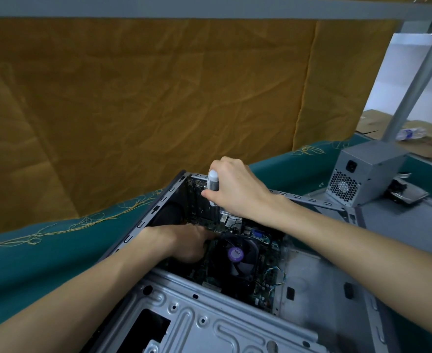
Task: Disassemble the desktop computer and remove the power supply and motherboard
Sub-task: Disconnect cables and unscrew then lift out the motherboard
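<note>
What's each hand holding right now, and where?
The right hand grips a screwdriver by its handle. The left hand reaches inside the case; any hold is hidden.

The right hand (231, 186) grips a screwdriver (213, 187) upright over the far end of the open computer case (209, 317). The left hand (186, 244) reaches inside beside the fan (237, 256) on the motherboard (265, 276). The power supply (362, 177) sits apart on the green table (31, 271).

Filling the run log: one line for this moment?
PSU: out | right hand: grips screwdriver | left hand: inside case, grip hidden
</note>
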{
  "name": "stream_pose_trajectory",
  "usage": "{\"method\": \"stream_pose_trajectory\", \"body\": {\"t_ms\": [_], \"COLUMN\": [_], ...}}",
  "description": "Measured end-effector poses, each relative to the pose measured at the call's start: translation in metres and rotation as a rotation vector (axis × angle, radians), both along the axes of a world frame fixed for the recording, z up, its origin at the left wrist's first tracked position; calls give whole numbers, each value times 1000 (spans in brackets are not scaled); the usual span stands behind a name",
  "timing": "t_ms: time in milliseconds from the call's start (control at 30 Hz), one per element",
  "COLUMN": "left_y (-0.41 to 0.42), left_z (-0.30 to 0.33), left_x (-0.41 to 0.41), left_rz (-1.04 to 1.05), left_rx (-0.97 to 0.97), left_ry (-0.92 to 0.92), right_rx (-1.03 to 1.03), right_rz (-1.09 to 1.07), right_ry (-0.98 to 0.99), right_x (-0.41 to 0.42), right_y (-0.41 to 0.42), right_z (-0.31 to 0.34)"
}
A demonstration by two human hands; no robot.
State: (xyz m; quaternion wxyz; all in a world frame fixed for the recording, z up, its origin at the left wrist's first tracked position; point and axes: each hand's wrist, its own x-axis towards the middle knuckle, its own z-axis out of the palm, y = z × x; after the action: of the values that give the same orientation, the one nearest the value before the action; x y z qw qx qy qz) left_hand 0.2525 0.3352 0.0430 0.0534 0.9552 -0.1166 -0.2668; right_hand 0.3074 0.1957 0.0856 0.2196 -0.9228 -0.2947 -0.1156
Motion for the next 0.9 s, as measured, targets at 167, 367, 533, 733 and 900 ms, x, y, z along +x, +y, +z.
{"method": "stream_pose_trajectory", "body": {"t_ms": [167, 367, 533, 733, 900], "left_y": [2, 4, 9, 6, 5], "left_z": [-3, -9, -13, -7, -2], "left_x": [3, 5, 4, 3, 26], "left_rz": [-32, -47, -29, 29, 178], "left_rx": [-13, -18, -24, -148, -163], "left_ry": [-1, 5, 7, -14, -58], "right_rx": [-223, -432, -429, -482, -372], "right_rz": [-52, -96, 114, 128, 63], "right_ry": [-97, -241, 48, 101, -52], "right_x": [1, 3, 11, 4, -2], "right_y": [2, 12, 12, 7, 5], "right_z": [10, 20, 37, 38, 24]}}
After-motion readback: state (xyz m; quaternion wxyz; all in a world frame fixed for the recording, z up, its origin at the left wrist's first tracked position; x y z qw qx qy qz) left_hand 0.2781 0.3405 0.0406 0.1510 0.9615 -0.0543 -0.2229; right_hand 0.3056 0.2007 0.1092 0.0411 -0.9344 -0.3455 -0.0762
